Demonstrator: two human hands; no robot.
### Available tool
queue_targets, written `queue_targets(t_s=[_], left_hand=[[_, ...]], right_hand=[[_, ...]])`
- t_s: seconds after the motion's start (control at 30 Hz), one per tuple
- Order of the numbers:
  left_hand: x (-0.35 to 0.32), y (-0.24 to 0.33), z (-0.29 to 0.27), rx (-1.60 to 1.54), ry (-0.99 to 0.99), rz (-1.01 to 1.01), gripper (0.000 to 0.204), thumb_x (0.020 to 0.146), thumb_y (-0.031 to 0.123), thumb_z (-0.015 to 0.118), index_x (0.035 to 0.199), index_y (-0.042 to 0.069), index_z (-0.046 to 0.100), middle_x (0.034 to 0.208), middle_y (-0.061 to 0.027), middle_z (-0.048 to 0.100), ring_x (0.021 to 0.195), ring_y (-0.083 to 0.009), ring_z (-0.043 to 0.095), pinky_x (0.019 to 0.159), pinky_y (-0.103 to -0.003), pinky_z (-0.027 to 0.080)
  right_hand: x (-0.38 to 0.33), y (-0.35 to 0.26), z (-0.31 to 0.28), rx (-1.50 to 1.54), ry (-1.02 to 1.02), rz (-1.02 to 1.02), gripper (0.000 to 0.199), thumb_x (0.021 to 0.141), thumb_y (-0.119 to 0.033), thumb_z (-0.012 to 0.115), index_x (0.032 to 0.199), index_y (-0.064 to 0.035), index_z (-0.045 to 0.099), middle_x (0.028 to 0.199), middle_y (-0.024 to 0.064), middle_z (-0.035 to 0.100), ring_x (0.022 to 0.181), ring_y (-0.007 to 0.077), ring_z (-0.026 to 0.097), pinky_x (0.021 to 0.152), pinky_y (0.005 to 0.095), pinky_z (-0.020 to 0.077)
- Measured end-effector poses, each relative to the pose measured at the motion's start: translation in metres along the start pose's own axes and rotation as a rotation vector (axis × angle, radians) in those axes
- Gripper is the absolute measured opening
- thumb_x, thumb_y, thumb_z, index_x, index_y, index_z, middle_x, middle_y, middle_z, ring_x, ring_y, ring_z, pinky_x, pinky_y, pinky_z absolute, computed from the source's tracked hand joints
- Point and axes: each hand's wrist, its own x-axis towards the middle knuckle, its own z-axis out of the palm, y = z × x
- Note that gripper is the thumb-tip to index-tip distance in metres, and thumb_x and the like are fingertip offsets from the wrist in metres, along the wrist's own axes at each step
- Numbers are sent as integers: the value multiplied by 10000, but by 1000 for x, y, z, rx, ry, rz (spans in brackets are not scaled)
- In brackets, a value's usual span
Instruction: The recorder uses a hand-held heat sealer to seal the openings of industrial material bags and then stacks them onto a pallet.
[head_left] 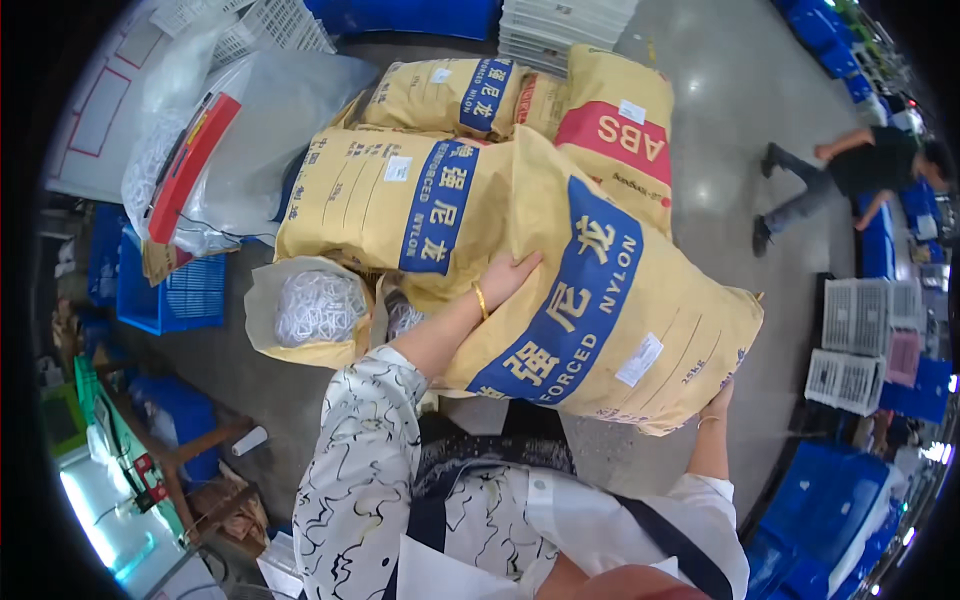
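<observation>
Both hands (510,275) on tan sack (610,320); open bag (310,310) of white parts.

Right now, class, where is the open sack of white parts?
In the head view the open sack of white parts stands on the floor at left of centre, just below the stacked tan sacks and left of the person's left hand.

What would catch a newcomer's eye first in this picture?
A big tan sack with a blue band fills the centre, gripped by the left hand on top and the right hand at its lower right end. Behind it lie more tan sacks; an open sack of white parts stands at its left.
</observation>
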Motion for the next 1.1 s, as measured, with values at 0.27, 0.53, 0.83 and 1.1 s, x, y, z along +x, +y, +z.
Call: queue_targets(t_s=[0.27, 0.53, 0.83, 1.1], left_hand=[[110, -38, 16, -222, 79, -161, 438, 953, 343, 588, 1074, -73, 655, 861, -117, 713, 758, -177, 679, 673, -298, 524], [181, -232, -38, -372, 231, -367, 517, 985, 509, 438, 1167, 59, 617, 976, -82, 674, 923, -156, 617, 771, -331, 521], [251, -215, -33, -533, 139, -631, 383, 992, 291, 440, 1158, 4, 632, 997, -90, 693, 807, -170, 668, 705, -297, 553], [266, -213, -20, -656, 106, -673, 456, 990, 359, 433, 1261, 21, 577, 1133, -109, 673, 938, -223, 674, 801, -326, 561]], right_hand=[[176, 42, 28, 54, -72, 189, 519, 997, -436, 361, 1324, -62, 509, 1285, 102, 596, 1143, 277, 594, 977, 408, 503], [243, 115, 140, 25, -2, 286, 477, 1002, -404, 382, 1314, -71, 521, 1256, 86, 614, 1127, 231, 607, 960, 363, 505], [267, 90, 109, 9, -153, 377, 518, 1018, -475, 340, 1308, -97, 543, 1245, 63, 635, 1116, 186, 616, 930, 340, 513], [257, 75, 175, 111, -29, 328, 480, 1008, -462, 352, 1191, -103, 615, 1072, 45, 701, 914, 181, 688, 807, 350, 570]])
